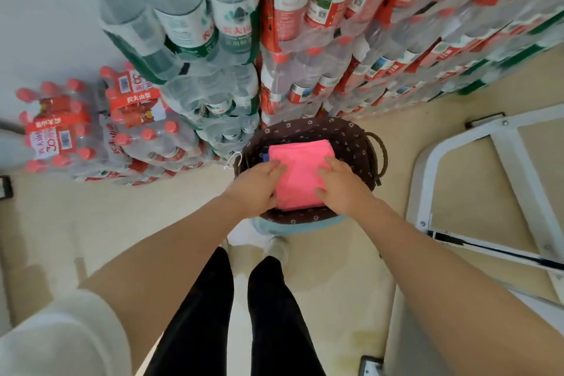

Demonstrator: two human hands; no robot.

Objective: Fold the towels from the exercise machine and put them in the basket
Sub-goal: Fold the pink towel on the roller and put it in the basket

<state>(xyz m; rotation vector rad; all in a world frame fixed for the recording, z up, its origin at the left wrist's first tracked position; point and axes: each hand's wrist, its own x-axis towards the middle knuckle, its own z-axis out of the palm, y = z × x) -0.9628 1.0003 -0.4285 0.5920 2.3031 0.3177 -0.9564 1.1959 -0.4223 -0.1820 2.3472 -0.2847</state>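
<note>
Clearly the step in hand is the placing: a folded pink towel lies inside the basket, and both hands are on it. The left hand rests at the towel's left edge with its fingers bent over the near corner, and the right hand is spread flat on the right edge, pressing down, not clutching. I cannot tell whether either thumb is tucked under the cloth.

The basket stands on the floor, just beyond the person's feet, with stacked packs of water bottles on its far side and a white frame to the right. Its lining is dark brown with small white flowers, and a looped handle shows on its right side. A sliver of something blue peeks out at the towel's far left corner, likely another towel beneath; nothing else in the basket is visible.

Next, I judge, the hands need to let go and lift clear without dragging the fold open, then fetch any remaining towel.
</note>
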